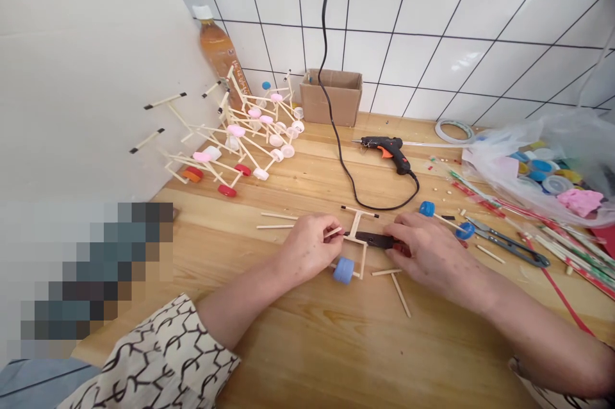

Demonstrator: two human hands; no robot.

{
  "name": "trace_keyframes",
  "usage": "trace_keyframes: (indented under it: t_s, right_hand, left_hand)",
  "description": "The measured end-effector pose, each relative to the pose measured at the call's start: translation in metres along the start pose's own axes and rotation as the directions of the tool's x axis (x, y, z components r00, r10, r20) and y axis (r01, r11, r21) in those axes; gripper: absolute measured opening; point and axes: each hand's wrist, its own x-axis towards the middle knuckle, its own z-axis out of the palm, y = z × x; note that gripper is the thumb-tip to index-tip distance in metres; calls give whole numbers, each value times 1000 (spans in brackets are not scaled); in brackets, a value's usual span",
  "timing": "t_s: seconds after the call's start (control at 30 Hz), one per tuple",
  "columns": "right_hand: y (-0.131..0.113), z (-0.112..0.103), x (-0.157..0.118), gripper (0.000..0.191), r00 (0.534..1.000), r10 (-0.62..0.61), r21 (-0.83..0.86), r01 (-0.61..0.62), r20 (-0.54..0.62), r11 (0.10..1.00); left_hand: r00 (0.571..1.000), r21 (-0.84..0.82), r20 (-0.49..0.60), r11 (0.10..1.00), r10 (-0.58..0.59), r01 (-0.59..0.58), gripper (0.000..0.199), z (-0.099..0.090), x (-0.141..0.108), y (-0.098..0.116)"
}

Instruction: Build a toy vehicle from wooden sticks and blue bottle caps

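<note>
I have the small stick frame lying on the desk between both sets of fingers, its blue wheel just beside the left ones. My left hand pinches a thin stick; my right hand has its fingers closed around a black tool that points toward the left fingertips. Loose sticks lie just below the right fingers, and a blue-capped axle sits beyond that hand, near grey snips. Farther ahead of the right fingers rests a glue gun; well ahead-left of the left fingers, capped stick models crowd a bottle.
</note>
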Motion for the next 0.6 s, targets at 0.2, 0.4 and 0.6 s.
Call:
trace_keyframes:
  t_s: [0.2, 0.4, 0.6]
  right_hand:
    - [-3, -1, 0, 13, 1000, 2, 7, -2, 3, 1000]
    - [-3, -1, -1, 15, 1000, -23, 1, 23, -18, 1000]
    - [-3, -1, -1, 17, 999, -33, 16, 34, -17, 999]
  left_hand:
    - [999, 53, -5, 997, 53, -53, 11, 2, -1, -2]
    - [996, 117, -17, 989, 88, -86, 10, 0, -2, -1]
    - [991, 155, 0, 979, 132, -131, 12, 0, -2, 1]
